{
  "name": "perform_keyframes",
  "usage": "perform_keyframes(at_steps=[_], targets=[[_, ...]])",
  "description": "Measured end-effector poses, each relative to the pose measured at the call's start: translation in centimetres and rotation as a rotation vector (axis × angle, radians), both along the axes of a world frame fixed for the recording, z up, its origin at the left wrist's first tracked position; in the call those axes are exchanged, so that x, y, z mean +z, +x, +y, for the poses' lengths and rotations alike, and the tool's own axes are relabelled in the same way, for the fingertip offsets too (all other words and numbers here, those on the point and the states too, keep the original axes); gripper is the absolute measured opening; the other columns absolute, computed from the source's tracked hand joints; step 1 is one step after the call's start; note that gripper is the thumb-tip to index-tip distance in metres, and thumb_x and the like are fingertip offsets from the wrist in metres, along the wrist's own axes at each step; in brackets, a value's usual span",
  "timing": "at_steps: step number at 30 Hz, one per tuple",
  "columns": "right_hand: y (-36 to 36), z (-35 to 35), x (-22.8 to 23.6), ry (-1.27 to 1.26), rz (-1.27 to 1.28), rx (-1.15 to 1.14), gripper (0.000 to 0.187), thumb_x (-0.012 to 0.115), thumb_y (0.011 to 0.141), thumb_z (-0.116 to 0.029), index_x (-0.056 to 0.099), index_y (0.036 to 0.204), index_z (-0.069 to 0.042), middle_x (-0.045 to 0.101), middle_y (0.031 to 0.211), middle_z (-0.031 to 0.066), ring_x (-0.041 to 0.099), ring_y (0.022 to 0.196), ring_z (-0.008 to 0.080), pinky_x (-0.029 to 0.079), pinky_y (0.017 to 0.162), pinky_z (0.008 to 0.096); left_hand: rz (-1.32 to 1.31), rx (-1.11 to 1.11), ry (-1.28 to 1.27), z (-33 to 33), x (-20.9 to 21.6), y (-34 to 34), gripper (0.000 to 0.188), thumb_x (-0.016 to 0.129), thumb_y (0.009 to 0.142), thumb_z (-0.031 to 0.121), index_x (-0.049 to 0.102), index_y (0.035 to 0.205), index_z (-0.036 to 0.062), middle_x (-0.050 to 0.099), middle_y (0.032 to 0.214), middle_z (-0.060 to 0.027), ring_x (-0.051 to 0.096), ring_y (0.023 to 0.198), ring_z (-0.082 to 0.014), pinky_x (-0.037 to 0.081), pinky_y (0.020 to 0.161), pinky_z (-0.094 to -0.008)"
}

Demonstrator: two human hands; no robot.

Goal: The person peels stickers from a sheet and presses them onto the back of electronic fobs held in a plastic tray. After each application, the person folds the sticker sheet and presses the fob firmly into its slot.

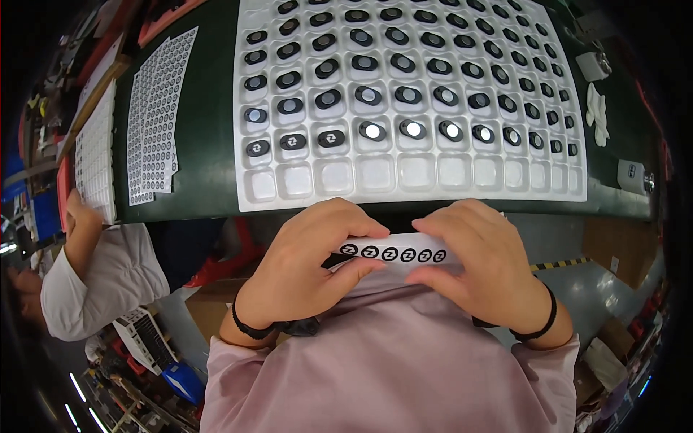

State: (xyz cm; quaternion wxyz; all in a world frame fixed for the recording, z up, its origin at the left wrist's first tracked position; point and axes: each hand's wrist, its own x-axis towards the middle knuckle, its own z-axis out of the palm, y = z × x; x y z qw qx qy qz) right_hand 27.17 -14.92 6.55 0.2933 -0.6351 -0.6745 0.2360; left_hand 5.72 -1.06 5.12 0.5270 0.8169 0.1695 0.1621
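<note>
A strip of round black-and-white stickers is stretched between my two hands, in front of my chest. My left hand pinches its left end between thumb and fingers; my right hand grips the other end the same way. Just beyond, on the table, lies a large white compartment tray. Many of its compartments hold black oval pieces with a round grey or shiny disc on top. Three pieces at the left of the nearest filled row, such as a black oval piece, show a white mark instead.
Sticker sheets lie on the dark green table left of the tray. A white glove and two small white objects, one a white container, are at the right. Another person works at the far left beside a white tray.
</note>
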Motion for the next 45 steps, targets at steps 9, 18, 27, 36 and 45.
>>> perform_keyframes(at_steps=[9, 18, 27, 36, 45], targets=[[-0.3, -1.4, -1.0, -0.075, 0.033, -0.017, 0.032, 0.088, 0.075, -0.02, 0.074, 0.099, -0.005, 0.073, 0.081, 0.0092, 0.068, 0.067, 0.0272, 0.051, 0.058, 0.0371, 0.007, -0.022, -0.122, -0.8, -0.3, 0.0, 0.033, 0.085, 0.079, 0.006, 0.072, 0.108, -0.0006, 0.071, 0.095, -0.0111, 0.066, 0.08, -0.0202, 0.05, 0.072, -0.0289], [-0.4, -1.2, -0.6, -0.117, 0.109, -0.008, 0.027, 0.084, 0.081, -0.025, 0.075, 0.097, -0.006, 0.072, 0.075, 0.0088, 0.068, 0.065, 0.0289, 0.051, 0.056, 0.0374, 0.015, -0.023, -0.02, -1.7, -1.1, 0.4, 0.023, 0.082, 0.082, 0.006, 0.075, 0.103, -0.0002, 0.075, 0.092, -0.0118, 0.07, 0.077, -0.0226, 0.052, 0.069, -0.0296], [0.2, -0.7, -0.3, -0.216, 0.025, 0.114, 0.018, 0.077, 0.089, -0.024, 0.074, 0.097, -0.007, 0.067, 0.068, 0.009, 0.065, 0.059, 0.0302, 0.049, 0.053, 0.0381, 0.047, -0.059, 0.029, -1.6, -0.6, 0.2, 0.02, 0.08, 0.083, 0.005, 0.077, 0.103, 0.0019, 0.075, 0.084, -0.0103, 0.071, 0.071, -0.0234, 0.053, 0.063, -0.0305], [0.9, -1.6, 2.3, -0.092, -0.047, 0.351, 0.02, 0.08, 0.081, -0.017, 0.071, 0.092, -0.003, 0.067, 0.069, 0.007, 0.066, 0.056, 0.0238, 0.05, 0.048, 0.0359, -0.106, -0.232, 0.195, -2.1, 1.0, -1.5, 0.029, 0.083, 0.079, 0.005, 0.075, 0.105, -0.0031, 0.074, 0.082, -0.0126, 0.072, 0.064, -0.0231, 0.054, 0.052, -0.0302], [2.2, -2.4, 2.9, -0.12, -0.059, 0.364, 0.022, 0.082, 0.075, -0.017, 0.07, 0.087, -0.003, 0.068, 0.072, 0.0073, 0.066, 0.057, 0.0241, 0.052, 0.05, 0.0346, -0.126, -0.276, 0.184, -1.6, 0.7, -2.7, 0.035, 0.086, 0.076, 0.005, 0.074, 0.107, -0.0049, 0.075, 0.083, -0.0112, 0.073, 0.066, -0.0225, 0.057, 0.054, -0.029]])
